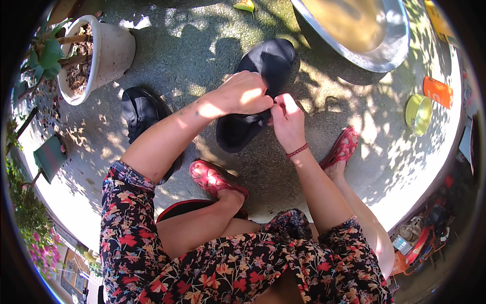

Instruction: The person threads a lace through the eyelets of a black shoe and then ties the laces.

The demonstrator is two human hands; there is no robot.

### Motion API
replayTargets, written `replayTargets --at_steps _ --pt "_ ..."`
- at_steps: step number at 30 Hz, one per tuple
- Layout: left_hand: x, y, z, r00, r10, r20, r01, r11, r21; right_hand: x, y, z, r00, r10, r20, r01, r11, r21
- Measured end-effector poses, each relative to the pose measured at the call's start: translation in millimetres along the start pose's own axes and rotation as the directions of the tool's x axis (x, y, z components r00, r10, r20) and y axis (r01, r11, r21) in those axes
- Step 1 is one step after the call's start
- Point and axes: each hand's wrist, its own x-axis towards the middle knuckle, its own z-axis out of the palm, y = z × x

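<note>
A black shoe (240, 133) stands on the speckled concrete floor in front of me, its toe pointing away and to the right. My left hand (247, 94) is curled over its middle, back of the hand up, fingers mostly hidden. From the right, my right hand (289, 121) meets it with thumb and forefinger pinched together at the shoe's side. Which part of the shoe the fingers pinch is hidden. A red beaded bracelet (297, 150) circles my right wrist. The matching black shoe (141, 110) sits to the left, partly behind my left forearm.
A metal basin (398, 41) of brownish liquid stands at far right. Beyond my right foot are a yellow-green bowl (414, 114), an orange package (438, 92) bearing writing and a yellow container (440, 22). A white plant pot (115, 51) is at left. I wear red clogs (207, 175).
</note>
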Motion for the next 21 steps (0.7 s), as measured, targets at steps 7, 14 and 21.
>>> replayTargets --at_steps 7,14,21 --pt "-29.6 -11.3 -3.0 0.94 -0.097 -0.328 -0.105 0.831 -0.547 -7.7 -7.6 -4.8 0.999 0.005 0.038 0.002 0.983 -0.182" --pt "-63.6 -17.1 -11.6 0.94 -0.254 -0.228 0.104 0.85 -0.517 6.5 -11.9 -12.6 0.994 0.006 0.106 -0.017 0.994 0.104" --pt "-70.6 -21.3 1.9 0.94 -0.084 -0.331 -0.043 0.932 -0.361 15.3 -27.7 -23.8 0.944 0.095 0.316 -0.096 0.995 -0.012"
